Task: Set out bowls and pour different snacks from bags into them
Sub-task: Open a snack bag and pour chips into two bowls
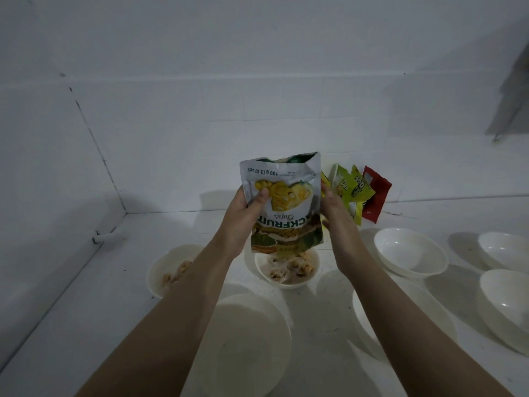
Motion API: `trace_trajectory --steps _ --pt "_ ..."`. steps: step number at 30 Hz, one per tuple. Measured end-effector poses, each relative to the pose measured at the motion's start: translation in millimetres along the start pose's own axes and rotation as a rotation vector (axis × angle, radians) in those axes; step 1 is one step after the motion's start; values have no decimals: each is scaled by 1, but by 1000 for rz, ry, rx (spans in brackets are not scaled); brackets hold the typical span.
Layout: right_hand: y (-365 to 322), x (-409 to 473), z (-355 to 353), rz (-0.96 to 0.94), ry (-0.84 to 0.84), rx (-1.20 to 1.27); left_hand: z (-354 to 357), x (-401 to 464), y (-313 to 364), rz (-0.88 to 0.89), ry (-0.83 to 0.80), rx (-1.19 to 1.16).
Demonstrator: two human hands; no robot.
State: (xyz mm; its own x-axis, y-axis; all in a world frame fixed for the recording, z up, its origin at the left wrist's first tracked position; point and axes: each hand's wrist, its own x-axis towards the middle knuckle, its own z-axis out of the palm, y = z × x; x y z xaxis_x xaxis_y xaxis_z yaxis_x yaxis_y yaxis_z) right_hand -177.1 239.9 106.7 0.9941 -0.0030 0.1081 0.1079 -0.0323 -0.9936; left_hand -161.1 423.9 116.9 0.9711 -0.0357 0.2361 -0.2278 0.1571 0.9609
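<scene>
Left hand point(248, 211) and right hand point(335, 216): fingers curled round opposite edges of jackfruit chip bag point(283, 204), left at 9 o'clock, right at 3. Bag: inverted, long axis near vertical, mouth at 6 o'clock directly over small bowl point(287, 272) holding chips. Empty bowl point(411, 252) at 3 o'clock, apart.

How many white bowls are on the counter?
7: far left with snacks, under the bag with snacks, near centre, behind the right forearm, and three on the right.
</scene>
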Motion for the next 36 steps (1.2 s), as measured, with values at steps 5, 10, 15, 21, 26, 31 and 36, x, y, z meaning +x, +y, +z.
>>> trace_trajectory --steps 5,10,15,21,26,31,36 --pt "-29 8 2 -71 -38 241 -5 -3 2 -27 -6 111" --pt "-38 9 3 -264 63 221 -8 -8 7 -4 -20 23" --pt "-37 5 3 -353 114 269 -9 3 20 23 85 -99" --pt "-39 12 -1 -273 17 300 3 11 31 73 184 -145" --pt "-45 16 2 -185 22 265 4 8 38 107 165 -106" --pt "-44 15 4 -179 42 242 5 2 33 135 172 -23" --pt "-51 9 7 -246 45 266 4 1 33 145 145 -40"
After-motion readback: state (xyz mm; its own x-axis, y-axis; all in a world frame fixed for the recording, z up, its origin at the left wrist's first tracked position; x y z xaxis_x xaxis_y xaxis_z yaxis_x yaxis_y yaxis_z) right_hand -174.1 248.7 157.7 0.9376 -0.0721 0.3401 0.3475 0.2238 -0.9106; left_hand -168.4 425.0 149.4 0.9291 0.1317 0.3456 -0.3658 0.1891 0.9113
